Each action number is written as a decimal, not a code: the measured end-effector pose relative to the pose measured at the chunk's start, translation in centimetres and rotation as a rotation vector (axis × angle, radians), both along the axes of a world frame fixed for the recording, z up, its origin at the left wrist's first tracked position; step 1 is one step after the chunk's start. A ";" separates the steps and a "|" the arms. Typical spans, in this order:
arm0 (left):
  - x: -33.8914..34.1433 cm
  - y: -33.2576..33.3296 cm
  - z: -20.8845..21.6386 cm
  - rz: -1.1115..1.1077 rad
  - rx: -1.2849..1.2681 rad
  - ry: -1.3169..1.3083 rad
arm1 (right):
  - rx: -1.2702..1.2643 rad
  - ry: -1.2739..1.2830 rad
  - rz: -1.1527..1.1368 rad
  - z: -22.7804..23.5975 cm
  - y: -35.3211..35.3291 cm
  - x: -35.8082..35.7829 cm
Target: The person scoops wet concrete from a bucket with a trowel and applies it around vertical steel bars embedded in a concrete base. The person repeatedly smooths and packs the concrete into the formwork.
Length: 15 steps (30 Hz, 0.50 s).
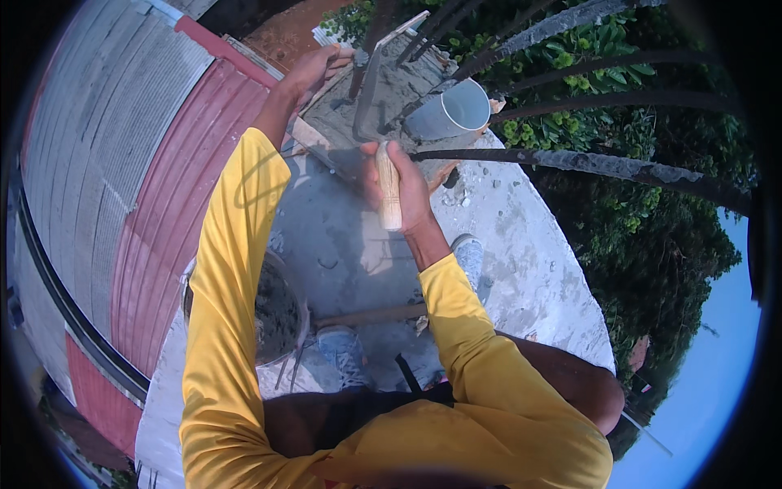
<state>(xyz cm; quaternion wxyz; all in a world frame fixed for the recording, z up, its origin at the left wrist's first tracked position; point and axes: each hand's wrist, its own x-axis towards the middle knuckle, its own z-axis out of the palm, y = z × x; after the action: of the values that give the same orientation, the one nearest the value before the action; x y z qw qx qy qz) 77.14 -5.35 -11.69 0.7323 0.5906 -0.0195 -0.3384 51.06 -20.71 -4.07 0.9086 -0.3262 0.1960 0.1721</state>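
My right hand [407, 183] is closed around the pale wooden handle of a trowel [389, 196]. The trowel's blade is hard to make out against the grey cement. Wet-looking cement [326, 114] fills the top of a board-edged column form [314, 140] in front of me. At the form's far left edge my left hand [314, 72] rests with its fingers stretched out, holding nothing I can see. A bent metal bar [368, 94] rises from the cement. To its right, a whitish plastic pail [444, 112] lies tilted on the form.
Several dark reinforcing bars [619, 167] fan out to the right. A bucket of mortar [277, 314] stands by my left forearm. Between my shoes [342, 359] and the form lies a wooden strip [371, 314]. The concrete slab [529, 236] ends at trees; red roofing [175, 196] lies left.
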 end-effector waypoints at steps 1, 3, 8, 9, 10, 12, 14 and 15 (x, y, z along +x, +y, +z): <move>0.3 -0.4 0.1 -0.064 0.139 -0.133 | -0.061 -0.003 -0.013 0.3 0.0 -0.6; 1.0 -1.3 0.2 -0.139 0.437 -0.351 | -0.237 0.086 -0.038 1.3 0.3 -2.5; 2.8 -3.7 0.6 -0.182 0.439 -0.613 | -0.447 0.124 -0.064 2.5 2.5 -4.6; 3.2 -3.9 0.8 -0.158 0.535 -0.550 | -0.491 0.086 -0.037 2.5 2.5 -4.5; 3.5 -2.8 1.0 -0.145 0.546 -0.579 | -0.520 0.147 0.001 2.3 2.3 -4.1; 2.9 -1.3 0.9 -0.086 0.614 -0.485 | -0.557 0.130 0.092 2.0 1.4 -3.4; 1.2 0.5 0.3 -0.159 0.519 -0.214 | -0.520 0.131 0.110 1.6 0.4 -2.3; 0.5 1.1 0.1 -0.192 0.471 -0.075 | -0.500 0.122 0.114 1.4 0.0 -1.6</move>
<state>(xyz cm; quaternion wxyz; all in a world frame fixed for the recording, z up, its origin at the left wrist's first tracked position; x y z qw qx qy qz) 77.65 -4.21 -11.64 0.5378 0.7524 -0.0233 -0.3795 49.46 -20.69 -2.62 0.7752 -0.5401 0.2679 0.1887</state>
